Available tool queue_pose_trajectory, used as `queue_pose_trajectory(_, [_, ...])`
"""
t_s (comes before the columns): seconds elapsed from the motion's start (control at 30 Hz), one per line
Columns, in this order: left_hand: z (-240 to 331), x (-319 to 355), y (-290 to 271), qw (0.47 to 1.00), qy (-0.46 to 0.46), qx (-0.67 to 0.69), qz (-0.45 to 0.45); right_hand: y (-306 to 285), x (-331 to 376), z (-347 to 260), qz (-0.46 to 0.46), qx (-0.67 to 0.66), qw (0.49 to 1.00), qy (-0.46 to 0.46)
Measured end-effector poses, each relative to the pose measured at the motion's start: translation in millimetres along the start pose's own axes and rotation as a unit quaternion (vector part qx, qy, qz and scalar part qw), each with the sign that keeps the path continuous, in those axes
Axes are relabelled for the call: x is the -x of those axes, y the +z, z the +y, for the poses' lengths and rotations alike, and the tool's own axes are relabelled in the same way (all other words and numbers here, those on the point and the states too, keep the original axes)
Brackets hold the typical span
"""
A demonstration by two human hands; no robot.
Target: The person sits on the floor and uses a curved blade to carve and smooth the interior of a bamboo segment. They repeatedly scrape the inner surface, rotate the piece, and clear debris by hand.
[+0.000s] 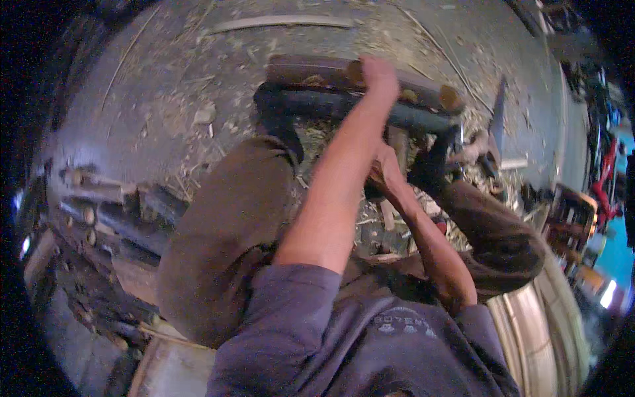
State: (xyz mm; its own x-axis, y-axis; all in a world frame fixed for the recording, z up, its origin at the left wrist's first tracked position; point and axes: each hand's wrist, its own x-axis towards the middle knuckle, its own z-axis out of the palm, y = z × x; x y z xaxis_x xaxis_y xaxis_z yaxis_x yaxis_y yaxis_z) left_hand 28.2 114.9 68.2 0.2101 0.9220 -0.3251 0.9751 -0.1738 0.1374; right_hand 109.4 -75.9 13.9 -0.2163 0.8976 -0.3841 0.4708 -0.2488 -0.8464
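Observation:
My left hand is stretched far forward over a brown, bamboo-like pole. It looks closed, but motion blurs it and its fingers are hidden on the far side. A rounded brown end shows right beside it. My right hand is lower and nearer, between my knees, with its fingers curled. Something dark sits under that hand, too blurred to name. My left forearm covers part of the space between the hands. A dark bluish pole lies just on the near side of the brown one.
Shavings and chips litter the grey floor. A pale strip lies beyond the poles. A saw stands out to the right. Several dark poles are piled at left. Bamboo slats show beside me at right.

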Motion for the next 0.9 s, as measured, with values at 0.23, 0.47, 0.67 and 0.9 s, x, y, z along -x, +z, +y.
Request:
queue_pose_trajectory(0.23, [13.7,-29.2,24.0,0.997,-0.045,0.066,0.003,17.3,-5.1,-23.8,0.041,0.043,0.997,-0.048])
queue_pose_trajectory(0.47, [-2.4,-28.4,41.2,0.997,-0.016,0.062,0.037,41.3,-43.7,-34.8,0.110,0.227,0.953,-0.167])
queue_pose_trajectory(0.67, [-2.9,-25.0,37.6,0.995,-0.073,0.053,0.047,59.2,-60.1,-45.0,0.146,0.365,0.909,-0.137])
queue_pose_trajectory(0.9, [7.8,-8.7,8.5,0.998,-0.013,0.059,0.010,42.9,-75.7,-17.3,0.142,0.531,0.835,-0.003])
